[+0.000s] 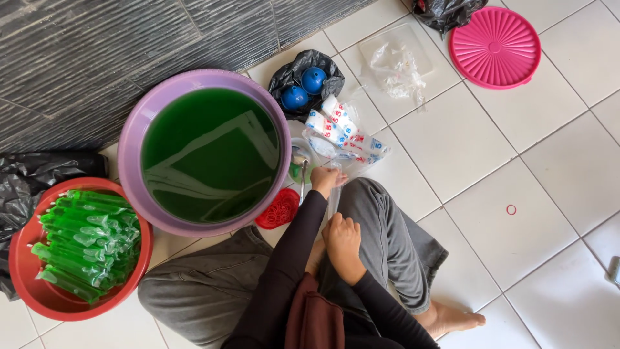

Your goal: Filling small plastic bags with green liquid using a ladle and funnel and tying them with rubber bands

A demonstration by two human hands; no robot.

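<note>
Both hands grip one long clear plastic tube bag (334,197) over the knee: left hand (325,179) pinches its far end, right hand (343,240) its near end, so it runs straight away from the person. Beside it, a purple basin (139,126) holds green liquid (210,155); a red bowl (39,294) holds filled green tubes (87,242).

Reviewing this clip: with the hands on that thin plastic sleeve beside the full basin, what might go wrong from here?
The purple basin is nearly brim-full of green liquid and sits against the person's knee, so a nudge may slop it onto the tiles. The clear plastic sleeve, held between the left hand and right hand, looks limp and could fold or slip.
</note>
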